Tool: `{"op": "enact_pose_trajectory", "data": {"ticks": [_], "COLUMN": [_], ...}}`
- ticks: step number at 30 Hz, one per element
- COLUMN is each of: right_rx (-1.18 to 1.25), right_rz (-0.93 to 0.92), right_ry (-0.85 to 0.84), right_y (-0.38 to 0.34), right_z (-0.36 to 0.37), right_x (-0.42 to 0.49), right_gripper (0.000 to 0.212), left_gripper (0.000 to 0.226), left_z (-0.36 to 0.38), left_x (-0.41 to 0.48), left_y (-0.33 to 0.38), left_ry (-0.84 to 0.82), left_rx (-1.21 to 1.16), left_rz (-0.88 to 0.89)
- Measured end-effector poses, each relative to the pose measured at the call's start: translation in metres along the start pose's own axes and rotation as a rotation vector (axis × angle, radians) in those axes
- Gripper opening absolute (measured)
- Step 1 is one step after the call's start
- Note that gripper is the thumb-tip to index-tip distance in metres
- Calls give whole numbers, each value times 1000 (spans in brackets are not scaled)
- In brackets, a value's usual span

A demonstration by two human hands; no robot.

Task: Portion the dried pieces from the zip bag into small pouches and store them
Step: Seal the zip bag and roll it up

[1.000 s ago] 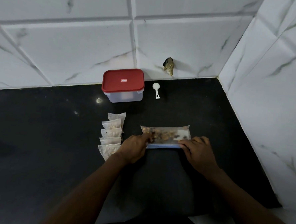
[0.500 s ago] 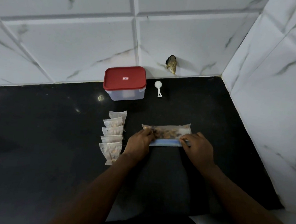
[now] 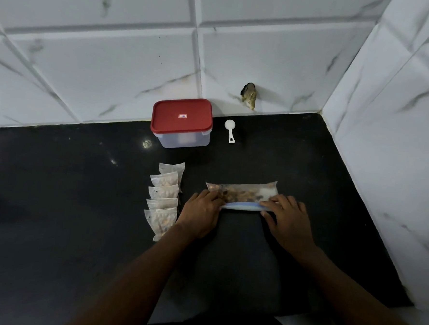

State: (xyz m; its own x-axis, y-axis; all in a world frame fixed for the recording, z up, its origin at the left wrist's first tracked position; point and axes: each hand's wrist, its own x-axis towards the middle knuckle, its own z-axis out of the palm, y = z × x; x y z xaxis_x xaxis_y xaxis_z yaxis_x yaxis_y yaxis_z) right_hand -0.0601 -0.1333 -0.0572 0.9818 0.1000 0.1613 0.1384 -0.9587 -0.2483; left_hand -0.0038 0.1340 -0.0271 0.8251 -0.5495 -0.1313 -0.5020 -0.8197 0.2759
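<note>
A clear zip bag [image 3: 241,193] with brown dried pieces lies flat on the black counter [image 3: 67,203], its blue zip strip along the near edge. My left hand [image 3: 201,213] pinches the bag's left end at the zip. My right hand [image 3: 286,218] pinches the right end of the zip strip. Several small filled pouches [image 3: 163,199] lie overlapped in a column just left of my left hand.
A plastic box with a red lid [image 3: 182,122] stands shut at the back by the wall. A small white scoop [image 3: 230,129] lies to its right. A brownish lump [image 3: 249,95] sticks to the tiled wall. White tiled walls close the back and right sides.
Both hands have stayed on the ends of the zip bag; my right hand has slid a little inward along the strip. The bag has not moved.
</note>
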Motion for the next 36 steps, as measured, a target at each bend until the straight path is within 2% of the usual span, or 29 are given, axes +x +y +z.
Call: {"op": "enact_pose_trajectory", "data": {"ticks": [4, 10, 15, 18, 20, 23, 25, 30, 32, 34, 36], "right_rx": [-33, 9, 228, 251, 184, 132, 154, 155, 139, 117, 76], "right_rz": [-22, -47, 0, -26, -5, 53, 60, -75, -70, -50, -58], "right_ry": [25, -19, -89, -112, -54, -28, -29, -21, -38, -47, -77], "right_y": [-3, -2, 5, 7, 8, 5, 0, -13, -17, -18, -16], "right_z": [-5, -12, -22, -22, -17, -10, -8, -7, -6, -6, -6], "right_x": [9, 11, 16, 19, 17, 12, 9, 11, 14, 15, 12], "right_gripper": [21, 29, 18, 8, 10, 24, 30, 30, 28, 23, 39], "left_gripper": [36, 37, 23, 24, 22, 31, 33, 30, 31, 38, 54], "left_z": [-4, -15, -21, -20, -16, -11, -7, 2, 3, 2, 4], "left_x": [4, 12, 11, 10, 11, 8, 7, 7, 7, 4, -2], "left_y": [-1, -1, -3, 0, 0, 3, 5, 9, 9, 7, 2], "left_ry": [6, -39, -101, -91, 2, 82, 88, 118, 149, 122, 53], "left_rx": [9, -16, -160, -220, -160, -99, -82, -43, -17, -21, -44], "left_rz": [-34, -15, -18, -40, -11, 6, 15, 11, 13, 36, 54]}}
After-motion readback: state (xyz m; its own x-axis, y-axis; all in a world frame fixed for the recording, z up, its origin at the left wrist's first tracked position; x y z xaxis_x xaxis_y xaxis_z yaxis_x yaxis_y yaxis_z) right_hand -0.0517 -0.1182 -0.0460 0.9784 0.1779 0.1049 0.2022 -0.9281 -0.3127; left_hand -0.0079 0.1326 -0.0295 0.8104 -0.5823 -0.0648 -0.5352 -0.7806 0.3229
